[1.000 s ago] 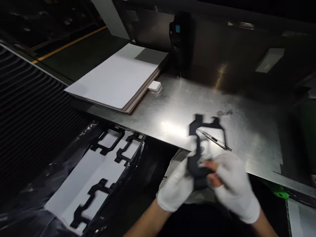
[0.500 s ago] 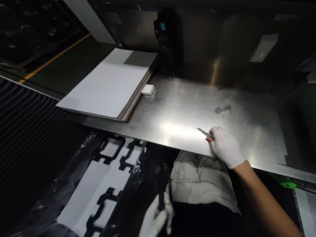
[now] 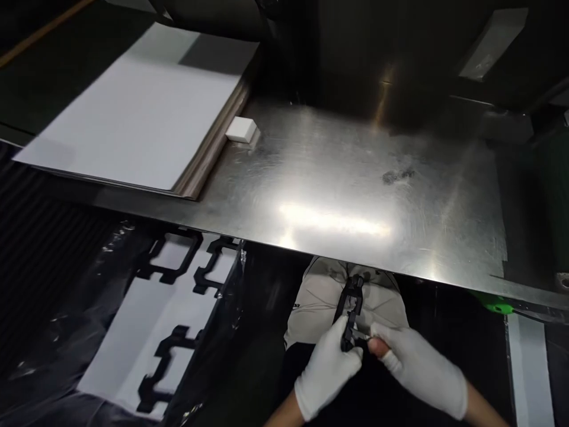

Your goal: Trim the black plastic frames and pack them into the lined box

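Observation:
Over my lap, my left hand (image 3: 328, 369), in a white glove, is closed around the lower end of a black plastic frame (image 3: 354, 296) with openings through it. The frame points up and away from me, toward the table edge. My right hand (image 3: 415, 369), in a white glove with bare fingertips, pinches a slim craft knife. Its thin metal blade (image 3: 360, 335) lies against the frame close to my left fingers. The knife's handle is mostly hidden in my right hand. I cannot tell whether the blade is cutting in.
A metal table (image 3: 338, 178) spans the front. On its left lies a stack of white sheets (image 3: 133, 107) beside a small white block (image 3: 241, 129). Lower left, several black frames (image 3: 162, 362) rest on a white sheet (image 3: 133, 338). Something green (image 3: 500, 307) is under the right edge.
My left hand has brought the black frame up over my lap. My right hand has come down off the table with the knife to meet it. The view has tipped down.

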Demonstrator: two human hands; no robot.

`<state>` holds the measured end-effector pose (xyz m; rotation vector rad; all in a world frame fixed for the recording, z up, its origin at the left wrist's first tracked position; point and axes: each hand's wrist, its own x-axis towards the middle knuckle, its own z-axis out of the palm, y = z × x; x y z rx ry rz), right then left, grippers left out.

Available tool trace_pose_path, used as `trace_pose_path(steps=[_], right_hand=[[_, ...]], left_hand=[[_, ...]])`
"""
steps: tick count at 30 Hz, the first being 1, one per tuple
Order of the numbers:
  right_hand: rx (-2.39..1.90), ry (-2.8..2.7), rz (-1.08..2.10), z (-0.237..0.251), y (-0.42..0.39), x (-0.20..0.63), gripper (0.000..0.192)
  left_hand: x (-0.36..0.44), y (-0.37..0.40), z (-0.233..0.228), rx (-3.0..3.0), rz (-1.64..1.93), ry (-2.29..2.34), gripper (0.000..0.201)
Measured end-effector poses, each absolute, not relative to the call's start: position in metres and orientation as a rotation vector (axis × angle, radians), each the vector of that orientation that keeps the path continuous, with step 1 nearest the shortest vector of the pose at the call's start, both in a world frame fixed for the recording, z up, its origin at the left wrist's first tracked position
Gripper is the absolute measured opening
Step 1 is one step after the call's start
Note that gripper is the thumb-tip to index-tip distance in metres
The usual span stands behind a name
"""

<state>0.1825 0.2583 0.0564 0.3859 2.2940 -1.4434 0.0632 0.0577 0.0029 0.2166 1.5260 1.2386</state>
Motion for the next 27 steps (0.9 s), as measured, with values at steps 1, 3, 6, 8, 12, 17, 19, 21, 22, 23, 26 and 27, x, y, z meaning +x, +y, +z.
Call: trace_pose_path(steps=[1, 3, 6, 8, 12, 17, 19, 21, 22, 23, 26, 27], right_hand=[[0.441, 2.308, -1.427, 0.043, 0.242, 0.187, 0.054], [0.542, 2.359, -1.368, 0.021, 0.220, 0.193, 0.050], [0.597, 2.426, -1.274, 0.011, 0.210, 0.196, 0.050], [0.592, 2.429, -1.250, 0.015, 0.211, 0.196, 0.054], [0.585, 2.403, -1.217, 0.022, 0.214, 0.196, 0.054], [0.653, 2.304, -1.295, 0.015, 0.204, 0.196, 0.049], [0.694, 2.295, -1.297, 0.011, 0.198, 0.197, 0.047], [0.733, 2.303, -1.277, 0.009, 0.193, 0.197, 0.045], [0.749, 2.304, -1.267, 0.009, 0.191, 0.197, 0.044], [0.760, 2.299, -1.261, 0.009, 0.190, 0.197, 0.044], [0.775, 2.279, -1.253, 0.010, 0.187, 0.196, 0.048], [0.785, 2.275, -1.252, 0.010, 0.187, 0.196, 0.051]], left_hand=[[0.066, 0.060, 0.003, 0.261, 1.226, 1.567, 0.018], [0.070, 0.063, 0.003, 0.313, 1.194, 1.606, 0.016], [0.073, 0.064, 0.004, 0.327, 1.186, 1.601, 0.012], [0.074, 0.063, 0.005, 0.329, 1.181, 1.612, 0.013], [0.075, 0.062, 0.006, 0.316, 1.173, 1.626, 0.012], [0.079, 0.063, 0.005, 0.290, 1.187, 1.679, 0.009], [0.080, 0.063, 0.004, 0.289, 1.166, 1.710, 0.008], [0.081, 0.062, 0.004, 0.280, 1.144, 1.731, 0.007], [0.081, 0.061, 0.004, 0.266, 1.137, 1.729, 0.007], [0.081, 0.061, 0.004, 0.246, 1.138, 1.720, 0.009], [0.078, 0.063, 0.006, 0.165, 1.167, 1.669, 0.010], [0.077, 0.064, 0.007, 0.145, 1.175, 1.656, 0.011]])
